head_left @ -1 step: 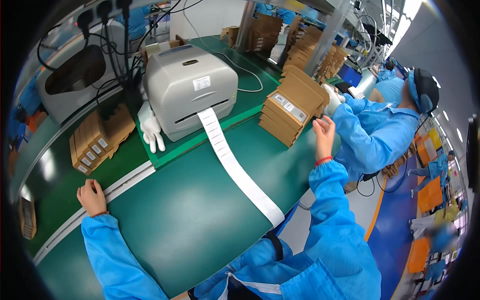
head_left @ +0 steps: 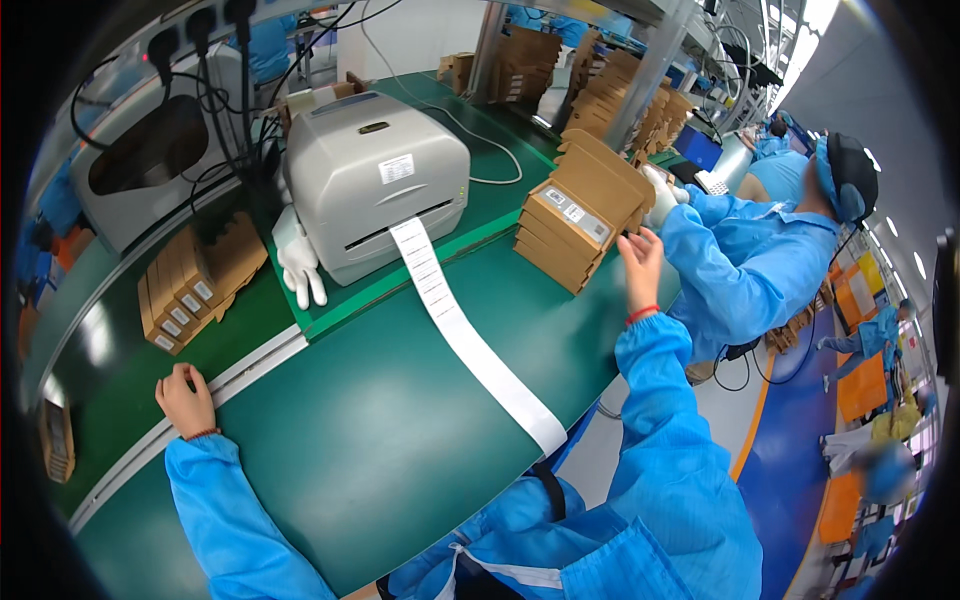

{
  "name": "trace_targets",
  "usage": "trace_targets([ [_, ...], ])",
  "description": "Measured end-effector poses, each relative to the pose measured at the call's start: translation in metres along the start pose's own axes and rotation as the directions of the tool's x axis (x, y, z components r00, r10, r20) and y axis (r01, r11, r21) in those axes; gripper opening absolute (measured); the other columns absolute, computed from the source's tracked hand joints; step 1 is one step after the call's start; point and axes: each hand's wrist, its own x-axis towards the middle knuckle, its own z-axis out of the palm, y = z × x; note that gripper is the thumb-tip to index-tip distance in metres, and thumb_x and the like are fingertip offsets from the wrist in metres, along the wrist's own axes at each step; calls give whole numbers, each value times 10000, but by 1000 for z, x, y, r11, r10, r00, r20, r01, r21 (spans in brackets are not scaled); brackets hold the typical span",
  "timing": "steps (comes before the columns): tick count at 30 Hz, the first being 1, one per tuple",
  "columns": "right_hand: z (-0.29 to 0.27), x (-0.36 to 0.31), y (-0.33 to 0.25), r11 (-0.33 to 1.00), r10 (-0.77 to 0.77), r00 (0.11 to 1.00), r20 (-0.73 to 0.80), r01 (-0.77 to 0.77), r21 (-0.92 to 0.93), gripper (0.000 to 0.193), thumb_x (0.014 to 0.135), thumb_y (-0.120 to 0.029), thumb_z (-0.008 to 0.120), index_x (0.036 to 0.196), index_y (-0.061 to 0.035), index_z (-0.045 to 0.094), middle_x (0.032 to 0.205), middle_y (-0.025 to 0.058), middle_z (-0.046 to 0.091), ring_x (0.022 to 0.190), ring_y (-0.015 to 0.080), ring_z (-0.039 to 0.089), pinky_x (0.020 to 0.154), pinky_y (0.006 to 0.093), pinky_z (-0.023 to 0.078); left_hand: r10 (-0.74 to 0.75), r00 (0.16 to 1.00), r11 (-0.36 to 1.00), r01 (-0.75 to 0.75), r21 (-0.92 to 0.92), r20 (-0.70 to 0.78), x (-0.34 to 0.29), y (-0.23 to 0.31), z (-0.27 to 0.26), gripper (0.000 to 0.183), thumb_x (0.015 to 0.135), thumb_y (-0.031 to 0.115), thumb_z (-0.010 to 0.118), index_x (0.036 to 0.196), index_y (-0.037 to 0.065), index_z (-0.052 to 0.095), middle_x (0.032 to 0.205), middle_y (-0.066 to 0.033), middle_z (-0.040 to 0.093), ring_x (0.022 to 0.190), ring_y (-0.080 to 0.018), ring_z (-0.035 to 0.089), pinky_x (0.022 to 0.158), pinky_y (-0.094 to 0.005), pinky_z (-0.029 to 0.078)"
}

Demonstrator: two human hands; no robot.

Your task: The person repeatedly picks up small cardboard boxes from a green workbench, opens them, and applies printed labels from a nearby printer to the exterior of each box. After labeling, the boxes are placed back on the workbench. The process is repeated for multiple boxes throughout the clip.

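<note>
My left hand [head_left: 186, 400] rests by the metal rail at the left, its fingers curled in a loose fist with nothing visible in them. My right hand [head_left: 642, 268] is raised beside a stack of flat brown cardboard boxes [head_left: 565, 225], fingers slightly bent and apart, holding nothing. The top box has its lid up and a white label on its front side. A co-worker's white-gloved hand [head_left: 660, 195] is at the far right side of that lid. From a grey label printer [head_left: 375, 180], a long white label strip [head_left: 470, 350] runs down across the green work surface [head_left: 360, 400].
A white glove [head_left: 297, 260] lies against the printer's left side. More brown boxes [head_left: 178, 290] lie beyond the rail [head_left: 250, 375]. The co-worker in blue [head_left: 750, 265] sits close on the right. Black cables [head_left: 215, 90] hang at the upper left, and a metal post [head_left: 650, 85] stands behind the boxes.
My right hand's fingers have spread a little and shifted slightly left. The whole view has moved very slightly; my left hand stays by the rail.
</note>
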Motion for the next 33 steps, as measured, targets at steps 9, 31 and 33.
trace_targets([
  [9,25,22,6,859,388,880,274,-453,238,375,793,-228,615,1084,-14,514,997,81,580,881,156,569,709,313,472,265,964,959,-267,-95,-37,-29,56,-32,52,755,18,544,806,30,547,790,-101,558,807,-257,538,947,-459,321],
  [31,49,-150,-161,965,165,546,821,-260,-21,266,800,-90,551,1041,19,520,941,77,570,856,176,538,741,292,433,645,562,475,-826,-305,-518,-97,188,-70,532,841,530,370,1308,493,117,1423,-29,186,1302,-223,208,1012,-610,90],
  [33,52,-163,-161,995,65,497,866,-92,-22,227,793,-101,536,985,18,560,887,91,588,812,195,555,701,305,444,682,488,403,-872,-277,-544,-101,187,-71,552,834,540,378,1319,470,123,1428,14,171,1304,-214,204,990,-638,86],
])
